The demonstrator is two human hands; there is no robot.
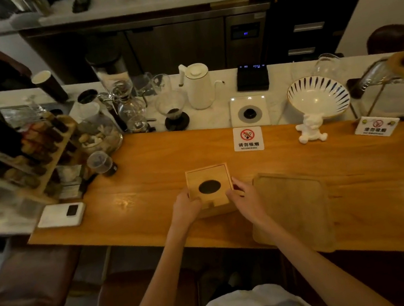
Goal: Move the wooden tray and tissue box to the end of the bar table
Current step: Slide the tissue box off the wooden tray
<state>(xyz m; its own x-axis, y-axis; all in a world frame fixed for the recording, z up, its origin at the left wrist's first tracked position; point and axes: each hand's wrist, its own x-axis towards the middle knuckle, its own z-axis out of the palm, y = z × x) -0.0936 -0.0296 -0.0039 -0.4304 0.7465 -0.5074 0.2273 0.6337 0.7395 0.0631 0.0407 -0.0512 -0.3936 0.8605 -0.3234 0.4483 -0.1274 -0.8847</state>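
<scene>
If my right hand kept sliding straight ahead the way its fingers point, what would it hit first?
The right hand already grips the tissue box. Past the box, probably the no-smoking sign, though depth is unclear.

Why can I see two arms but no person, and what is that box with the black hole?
The camera sits on the person's head and looks down, so you see only their own arms reaching out. There is no robot here. The left hand and the right hand grip the two sides of a wooden tissue box; the dark oval on top is its opening. The box is on a long wooden bar table. Just to its right lies a flat wooden tray, which nobody is touching. Farther back stand a no-smoking sign, a white kettle and a striped bowl.
</scene>
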